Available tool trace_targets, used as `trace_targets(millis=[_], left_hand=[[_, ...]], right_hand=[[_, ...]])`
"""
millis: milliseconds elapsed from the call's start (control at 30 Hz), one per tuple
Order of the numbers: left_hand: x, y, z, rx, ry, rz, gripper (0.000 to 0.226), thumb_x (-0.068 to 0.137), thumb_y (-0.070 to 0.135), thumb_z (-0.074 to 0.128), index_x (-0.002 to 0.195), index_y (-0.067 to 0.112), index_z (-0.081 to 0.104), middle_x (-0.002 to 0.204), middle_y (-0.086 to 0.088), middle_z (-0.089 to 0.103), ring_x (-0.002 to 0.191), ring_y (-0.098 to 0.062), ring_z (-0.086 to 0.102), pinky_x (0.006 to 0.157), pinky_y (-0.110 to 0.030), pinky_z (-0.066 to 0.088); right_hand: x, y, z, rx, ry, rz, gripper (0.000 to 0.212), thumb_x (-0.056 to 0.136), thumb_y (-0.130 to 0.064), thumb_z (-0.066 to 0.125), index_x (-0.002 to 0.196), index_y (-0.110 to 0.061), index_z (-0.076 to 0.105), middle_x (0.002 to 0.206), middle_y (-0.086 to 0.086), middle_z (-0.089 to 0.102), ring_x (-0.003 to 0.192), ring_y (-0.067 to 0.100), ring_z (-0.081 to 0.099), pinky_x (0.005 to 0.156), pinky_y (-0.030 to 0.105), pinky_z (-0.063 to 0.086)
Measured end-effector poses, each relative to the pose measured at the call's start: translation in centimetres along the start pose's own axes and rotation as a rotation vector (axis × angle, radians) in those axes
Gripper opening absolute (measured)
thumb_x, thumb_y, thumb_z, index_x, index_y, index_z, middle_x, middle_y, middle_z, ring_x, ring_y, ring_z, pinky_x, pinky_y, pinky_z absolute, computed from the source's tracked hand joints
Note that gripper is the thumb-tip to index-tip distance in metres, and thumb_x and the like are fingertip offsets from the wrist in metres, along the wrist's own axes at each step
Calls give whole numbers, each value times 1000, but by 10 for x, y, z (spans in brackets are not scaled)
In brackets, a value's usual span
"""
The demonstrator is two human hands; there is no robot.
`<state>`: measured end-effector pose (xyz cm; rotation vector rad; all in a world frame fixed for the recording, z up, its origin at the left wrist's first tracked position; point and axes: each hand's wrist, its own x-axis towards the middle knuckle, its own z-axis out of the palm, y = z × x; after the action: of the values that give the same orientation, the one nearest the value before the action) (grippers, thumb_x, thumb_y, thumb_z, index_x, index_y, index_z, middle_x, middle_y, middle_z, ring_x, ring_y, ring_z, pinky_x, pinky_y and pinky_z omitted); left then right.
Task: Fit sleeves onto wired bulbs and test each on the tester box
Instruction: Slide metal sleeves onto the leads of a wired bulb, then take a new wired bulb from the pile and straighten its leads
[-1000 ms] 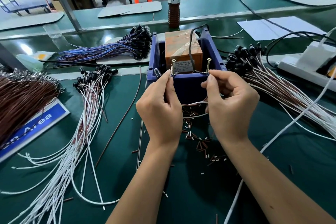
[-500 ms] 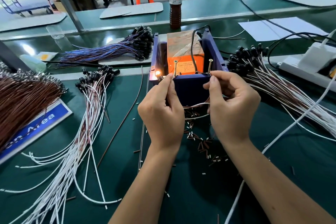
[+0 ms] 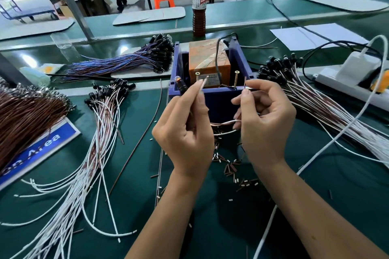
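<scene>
At the tester box [image 3: 212,99], the left hand [image 3: 185,130] and right hand [image 3: 265,124] each pinch a lead of a wired bulb [image 3: 179,82], apparently mid-test; next, touching both leads to the screws [image 3: 236,79].

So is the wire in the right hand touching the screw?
Apart: the head view shows teal background between the wire tip and the right screw.

Factory assembly line, green workbench [image 3: 273,206], wire bundles [image 3: 69,174], blue tester box [image 3: 219,99]
</scene>
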<state>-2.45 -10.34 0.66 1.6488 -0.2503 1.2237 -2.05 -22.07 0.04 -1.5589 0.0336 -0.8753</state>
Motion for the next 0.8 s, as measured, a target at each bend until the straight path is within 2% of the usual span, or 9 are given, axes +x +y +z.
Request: trace_targets(millis=[100,233,333,400,500,600,700,733,800], left_hand=[[4,23,11,-107,-111,26,22,103,10,59,109,2,78,75,-6,67,54,-19,54,49,-31,40],[10,54,46,-196,-261,27,33,105,15,48,112,1,77,88,-4,73,73,-14,66,62,-30,50],[15,67,74,-150,-354,-58,31,104,18,51,116,7,78,98,0,78,87,-13,69,78,-28,53],[16,74,90,-102,-424,-115,33,104,22,50,122,10,76,107,2,79,98,-14,67,94,-19,43],[14,83,111,-74,-538,-150,39,106,27,47,133,12,70,111,2,78,106,-16,55,97,-21,37],[16,93,127,-233,-695,-260,43,111,32,39,140,13,64,121,1,74,121,-16,52,106,-26,39],[24,105,138,-523,-795,-463,43,112,38,31,116,16,69,112,2,70,110,4,60,100,-18,45],[27,109,141,-577,-803,-508,46,113,39,30,117,15,69,117,4,70,110,7,61,98,-12,43],[35,113,144,-645,-797,-535,54,114,38,24,143,10,60,146,-1,61,135,-5,53,107,-10,34]], right_hand=[[8,-2,-9,43,11,36,4,101,-9,63,105,-8,64,76,4,74,54,25,67,45,35,54],[34,0,-40,-36,25,137,15,102,-12,62,97,-5,74,75,-4,76,61,7,71,54,17,54],[60,2,-74,-33,63,309,29,103,-27,56,90,-15,79,85,5,76,74,16,70,67,34,62],[76,1,-98,-99,171,352,32,102,-33,52,86,-21,77,91,6,71,79,15,65,76,45,62],[86,-11,-126,-408,372,3,28,102,-34,47,107,-20,70,111,8,65,92,9,60,93,41,56],[88,-22,-134,-648,123,-514,35,110,-28,45,132,-5,60,130,15,59,121,18,55,105,37,45],[91,-28,-124,-519,-257,-410,47,111,-34,47,146,-3,49,137,6,64,128,15,60,109,39,47],[92,-31,-122,-453,-288,-333,48,110,-33,50,147,-3,49,133,3,67,123,12,64,106,38,50],[96,-35,-119,-322,-214,-228,39,107,-29,58,139,-7,55,110,-3,72,102,10,71,94,37,57]])
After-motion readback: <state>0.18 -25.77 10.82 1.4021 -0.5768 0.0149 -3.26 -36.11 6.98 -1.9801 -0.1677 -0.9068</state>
